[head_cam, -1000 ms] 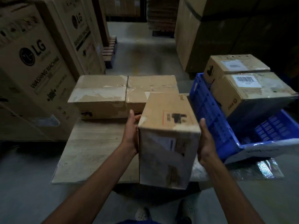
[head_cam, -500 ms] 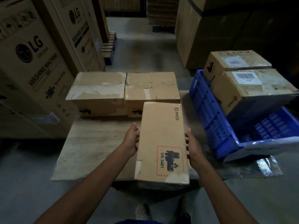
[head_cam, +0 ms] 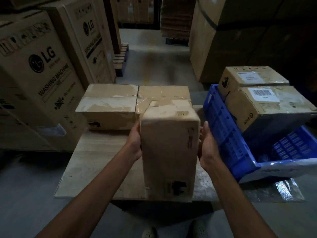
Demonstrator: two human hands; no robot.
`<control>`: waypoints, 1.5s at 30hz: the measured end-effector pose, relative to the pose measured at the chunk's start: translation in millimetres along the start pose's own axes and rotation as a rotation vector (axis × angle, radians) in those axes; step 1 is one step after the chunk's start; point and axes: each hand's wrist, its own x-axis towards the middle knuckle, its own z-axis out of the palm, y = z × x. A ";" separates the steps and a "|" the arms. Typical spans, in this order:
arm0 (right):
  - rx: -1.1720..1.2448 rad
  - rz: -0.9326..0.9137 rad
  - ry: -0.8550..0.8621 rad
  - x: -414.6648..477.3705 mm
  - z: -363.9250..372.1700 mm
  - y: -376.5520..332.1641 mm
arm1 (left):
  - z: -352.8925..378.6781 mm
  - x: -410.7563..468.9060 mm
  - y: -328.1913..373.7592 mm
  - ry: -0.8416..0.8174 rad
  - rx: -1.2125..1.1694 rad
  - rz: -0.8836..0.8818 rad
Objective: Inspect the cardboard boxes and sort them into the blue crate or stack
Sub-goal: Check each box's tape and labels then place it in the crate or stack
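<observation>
left hand [head_cam: 135, 143] and right hand [head_cam: 206, 148] press flat on opposite sides of box [head_cam: 169, 152], clamping it centre frame above table [head_cam: 103, 160], tilted, likely for inspecting faces. behind: two boxes [head_cam: 133, 102]. right: blue crate [head_cam: 228, 143] holds two labelled boxes [head_cam: 262, 97], "pico" legible. upper left: "lg washing machine" cartons [head_cam: 37, 69].

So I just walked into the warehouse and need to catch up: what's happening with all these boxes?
A person is holding one cardboard box between the left hand and right hand, above a wooden board on the floor. Two more boxes sit side by side at the board's far end. To the right, a blue crate already holds two labelled boxes. The held box has not gone to either place yet.
</observation>
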 end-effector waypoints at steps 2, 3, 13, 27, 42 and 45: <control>0.044 0.015 -0.017 1.2 0.9 6.7 | -5.7 -2.4 -1.7 -0.013 -0.021 -0.004; 0.053 0.040 -0.038 2.9 0.8 12.6 | -7.6 -3.2 -6.2 -0.008 -0.010 0.000; -0.503 -0.306 0.140 -7.6 10.9 -4.2 | -7.1 -16.8 3.9 0.186 0.690 0.628; -1.530 -0.610 -0.146 -22.3 37.7 -12.2 | 3.6 -21.2 13.6 -0.163 1.796 0.736; -1.646 -0.644 -0.063 23.2 57.0 -22.6 | 26.5 29.1 35.9 -0.148 2.050 0.736; -1.631 -0.635 -0.053 26.4 63.3 -25.2 | 19.4 34.8 34.7 -0.127 1.974 0.761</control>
